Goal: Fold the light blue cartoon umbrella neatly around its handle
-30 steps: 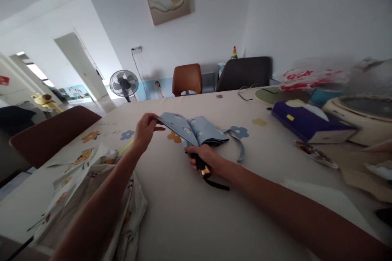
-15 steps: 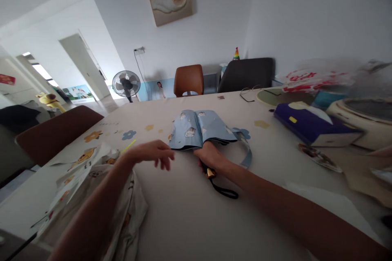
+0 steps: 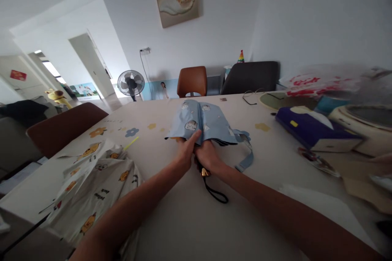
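A light-blue folding umbrella (image 3: 214,120) with a cartoon print lies partly folded above the middle of the table, its panels spread to both sides. My right hand (image 3: 208,158) is wrapped round its dark handle, under the lower edge of the cloth. From the handle's gold end (image 3: 205,172) hangs a black wrist loop (image 3: 218,196). My left hand (image 3: 185,151) grips the left panel's near edge, thumb on top and fingers hidden beneath the cloth. A pale-blue strap (image 3: 245,161) trails from the umbrella's right side onto the table.
A crumpled cloth with yellow duck prints (image 3: 101,187) covers the table's left side. At the right are a purple tissue box (image 3: 306,127), glasses (image 3: 249,100), a plastic bag (image 3: 321,83) and a cream round appliance (image 3: 352,120). Chairs (image 3: 192,80) and a fan (image 3: 131,83) stand beyond.
My left hand has moved right from the open table and taken hold of the umbrella's cloth. The umbrella's panels are raised slightly. My right hand still holds the handle.
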### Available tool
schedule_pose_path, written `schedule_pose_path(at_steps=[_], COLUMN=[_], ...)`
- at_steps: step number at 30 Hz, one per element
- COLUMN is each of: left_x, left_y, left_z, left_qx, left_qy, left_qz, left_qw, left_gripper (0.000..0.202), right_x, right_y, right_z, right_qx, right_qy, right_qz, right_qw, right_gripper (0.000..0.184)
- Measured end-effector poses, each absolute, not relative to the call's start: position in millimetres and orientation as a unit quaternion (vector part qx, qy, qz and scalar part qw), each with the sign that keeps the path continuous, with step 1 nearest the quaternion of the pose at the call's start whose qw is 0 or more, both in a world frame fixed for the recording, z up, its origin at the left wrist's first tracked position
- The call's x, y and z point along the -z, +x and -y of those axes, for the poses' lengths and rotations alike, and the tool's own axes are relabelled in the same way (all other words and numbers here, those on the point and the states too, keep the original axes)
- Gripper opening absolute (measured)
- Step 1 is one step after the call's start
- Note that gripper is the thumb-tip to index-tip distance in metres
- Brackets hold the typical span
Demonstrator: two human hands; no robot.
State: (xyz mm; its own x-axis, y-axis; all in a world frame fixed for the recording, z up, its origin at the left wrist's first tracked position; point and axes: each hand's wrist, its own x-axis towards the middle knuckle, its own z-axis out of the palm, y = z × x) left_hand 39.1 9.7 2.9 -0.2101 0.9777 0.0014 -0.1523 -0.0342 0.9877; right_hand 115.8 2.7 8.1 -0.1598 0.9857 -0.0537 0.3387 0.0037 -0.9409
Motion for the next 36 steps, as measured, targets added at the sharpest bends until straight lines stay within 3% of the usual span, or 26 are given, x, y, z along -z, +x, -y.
schedule_pose_path(at_steps=[3, 7, 11, 17, 22, 32, 36], left_x=[-7.6, -8.2, -4.5, -2.3, 3.7, -7.9, -14.5], left_y=[36.8, 34.3, 31.1, 35.5, 37.4, 22.5, 17.8], left_z=[-19.7, -22.9, -18.5, -11.7, -16.5, -18.4, -15.2], left_qx=[-0.644, -0.615, -0.579, -0.559, -0.538, -0.569, -0.534], left_qy=[0.389, 0.384, 0.407, 0.434, 0.429, 0.362, 0.368], left_qz=[-0.491, -0.498, -0.545, -0.557, -0.589, -0.482, -0.472], left_qw=[0.439, 0.476, 0.450, 0.435, 0.424, 0.558, 0.597], left_gripper=[0.057, 0.044, 0.031, 0.029, 0.015, 0.011, 0.016], right_x=[-8.2, -5.6, -2.3, 4.7, 5.8, -4.8, -5.3], right_y=[115.1, 114.9, 115.6, 116.0, 115.5, 115.0, 119.4], right_z=[-1.9, -2.3, -3.4, -7.3, -8.6, -8.4, -9.6], right_qx=[-0.441, -0.429, -0.454, -0.430, -0.405, -0.659, -0.727], right_qy=[-0.537, -0.531, -0.518, -0.513, -0.533, -0.501, -0.454], right_qz=[0.630, 0.643, 0.636, 0.663, 0.670, 0.463, 0.438], right_qw=[0.347, 0.347, 0.347, 0.334, 0.320, 0.316, 0.273], right_gripper=[0.012, 0.013, 0.018, 0.027, 0.026, 0.007, 0.012])
